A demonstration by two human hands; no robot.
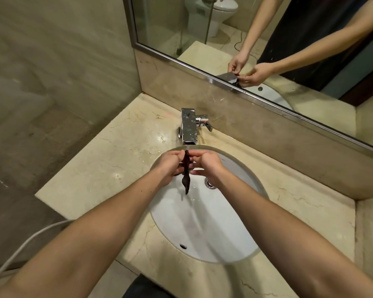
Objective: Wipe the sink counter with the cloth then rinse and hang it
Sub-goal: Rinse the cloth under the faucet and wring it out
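A dark, wet cloth point(186, 182) hangs twisted into a thin rope over the white sink basin point(205, 229), just below the chrome faucet spout point(189, 131). My left hand point(168, 166) and my right hand point(207, 165) both grip its upper part, fingers closed around it, close together. The cloth's lower tip dangles free above the basin. A thin sheet of water runs down the basin under it. The beige marble counter point(108, 168) surrounds the sink and looks wet near the faucet.
The faucet handle point(205, 123) sticks out to the right of the spout. A mirror point(267, 50) runs along the back wall. The sink drain point(210, 183) lies beside my right wrist. A white cable point(19, 248) hangs off the counter's left edge.
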